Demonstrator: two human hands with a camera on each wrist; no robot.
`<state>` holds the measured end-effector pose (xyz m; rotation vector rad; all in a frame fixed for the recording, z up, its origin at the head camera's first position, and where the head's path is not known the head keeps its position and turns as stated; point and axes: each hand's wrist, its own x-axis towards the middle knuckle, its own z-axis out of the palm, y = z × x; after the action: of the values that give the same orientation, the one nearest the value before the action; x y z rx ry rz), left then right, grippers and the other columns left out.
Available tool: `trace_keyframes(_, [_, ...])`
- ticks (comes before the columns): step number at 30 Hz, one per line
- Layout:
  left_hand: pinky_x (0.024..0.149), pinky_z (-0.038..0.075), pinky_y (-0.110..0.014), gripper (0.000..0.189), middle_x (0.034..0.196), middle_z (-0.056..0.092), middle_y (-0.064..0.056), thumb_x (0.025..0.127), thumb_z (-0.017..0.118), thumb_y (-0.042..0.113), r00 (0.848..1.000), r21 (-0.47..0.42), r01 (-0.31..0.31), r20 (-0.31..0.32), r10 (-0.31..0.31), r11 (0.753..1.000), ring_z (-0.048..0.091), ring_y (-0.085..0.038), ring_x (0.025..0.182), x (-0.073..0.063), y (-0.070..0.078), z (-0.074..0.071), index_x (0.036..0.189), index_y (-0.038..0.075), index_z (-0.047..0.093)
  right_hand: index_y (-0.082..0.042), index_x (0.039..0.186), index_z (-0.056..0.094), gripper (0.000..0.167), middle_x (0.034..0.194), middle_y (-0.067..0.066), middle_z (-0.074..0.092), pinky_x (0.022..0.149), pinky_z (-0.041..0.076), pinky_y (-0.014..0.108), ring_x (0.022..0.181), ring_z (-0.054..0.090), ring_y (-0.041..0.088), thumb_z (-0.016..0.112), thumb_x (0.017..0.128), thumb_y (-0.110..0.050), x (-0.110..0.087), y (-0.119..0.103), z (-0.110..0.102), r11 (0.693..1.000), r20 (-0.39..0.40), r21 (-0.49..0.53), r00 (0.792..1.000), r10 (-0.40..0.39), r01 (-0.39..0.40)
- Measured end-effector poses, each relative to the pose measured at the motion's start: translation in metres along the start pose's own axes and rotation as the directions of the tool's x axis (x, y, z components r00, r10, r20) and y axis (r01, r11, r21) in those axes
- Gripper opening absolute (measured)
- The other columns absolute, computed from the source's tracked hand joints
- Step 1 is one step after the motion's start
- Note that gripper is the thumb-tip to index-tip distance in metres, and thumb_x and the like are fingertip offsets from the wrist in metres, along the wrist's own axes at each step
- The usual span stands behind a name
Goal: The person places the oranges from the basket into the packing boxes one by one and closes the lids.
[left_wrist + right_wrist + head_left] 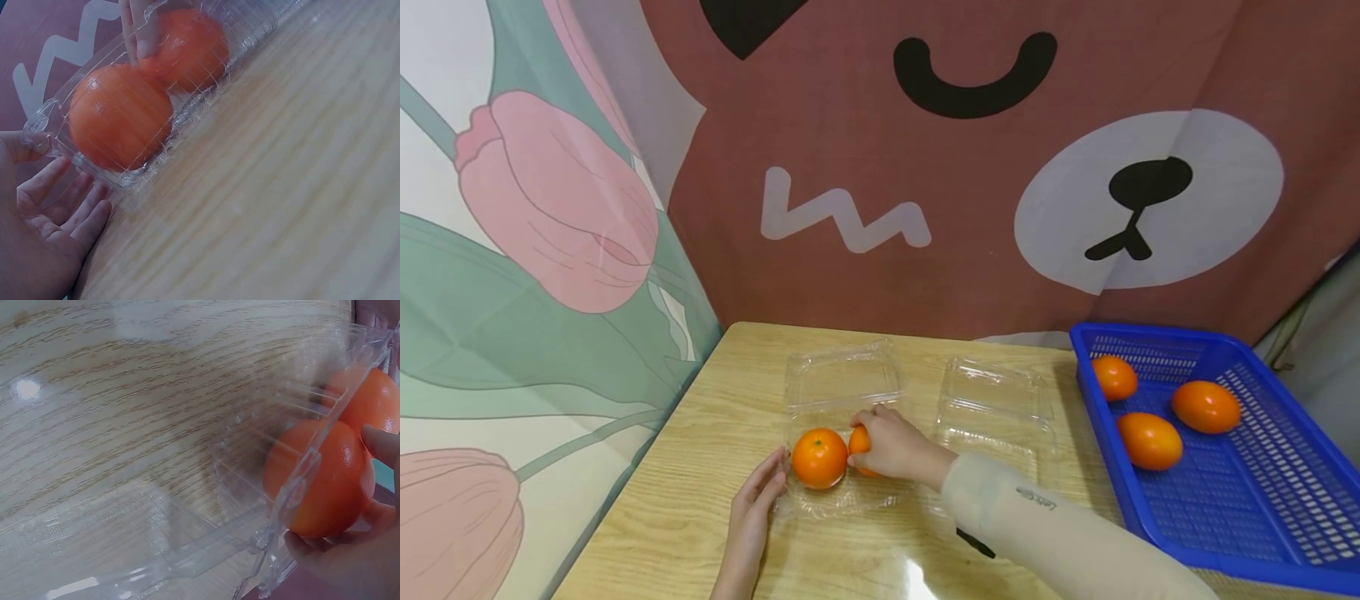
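An orange sits in the left part of an open clear plastic clamshell box, whose lid is folded back toward the wall. Beside it my right hand grips a second orange in the right part of the box, thumb on one side and fingers on the other. In the left wrist view the two oranges appear to touch. My left hand rests at the box's left edge with fingers extended, the thumb by a clear tab. The right hand hides much of the second orange in the head view.
Another open clear clamshell box stands to the right, partly behind the right forearm. At the table's right side is a blue plastic basket with three oranges inside. A printed cloth hangs behind the wooden table.
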<state>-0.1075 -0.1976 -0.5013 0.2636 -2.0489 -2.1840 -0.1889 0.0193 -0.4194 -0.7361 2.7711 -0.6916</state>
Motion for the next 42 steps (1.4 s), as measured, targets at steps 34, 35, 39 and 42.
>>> trace_keyframes(34, [0.094,0.045,-0.013,0.047,0.146,0.046,-0.018,0.104,0.052,0.015,1.000,-0.005,0.000,0.006,0.000,1.000,0.055,0.005,0.115,0.000,0.000,0.000,0.144,-0.007,0.043,-0.010,0.126,0.064,0.040,0.133,0.009,0.058,0.103,0.044,0.050,0.123,0.054,0.029,0.074,0.090,-0.022,-0.077,0.007,-0.037,0.983,-0.219,0.123,0.970,-0.105,0.134])
trace_keyframes(35, [0.095,0.045,-0.013,0.047,0.146,0.046,-0.019,0.104,0.052,0.015,1.000,-0.004,0.001,0.005,-0.001,1.000,0.055,0.005,0.115,0.000,0.000,0.000,0.144,-0.007,0.044,-0.011,0.126,0.064,0.040,0.134,0.008,0.058,0.104,0.044,0.050,0.124,0.054,0.029,0.074,0.090,-0.023,-0.080,0.008,-0.039,0.983,-0.218,0.135,0.972,-0.091,0.123])
trace_keyframes(39, [0.094,0.044,-0.012,0.047,0.148,0.045,-0.019,0.104,0.052,0.018,1.000,0.007,0.012,0.006,-0.012,1.000,0.055,0.006,0.114,0.000,0.000,0.001,0.145,-0.005,0.044,-0.016,0.125,0.064,0.038,0.133,0.004,0.059,0.103,0.044,0.053,0.123,0.055,0.029,0.073,0.090,-0.027,-0.092,0.012,-0.048,0.978,-0.217,0.193,0.975,-0.040,0.083])
trace_keyframes(42, [0.093,0.045,-0.013,0.047,0.148,0.045,-0.020,0.104,0.052,0.018,1.000,0.007,0.008,0.005,-0.008,1.000,0.056,0.006,0.113,0.001,0.000,0.001,0.145,-0.005,0.044,-0.021,0.125,0.064,0.038,0.133,0.001,0.059,0.102,0.044,0.055,0.122,0.055,0.029,0.072,0.091,-0.035,-0.100,0.014,-0.056,0.971,-0.214,0.232,0.977,-0.013,0.064])
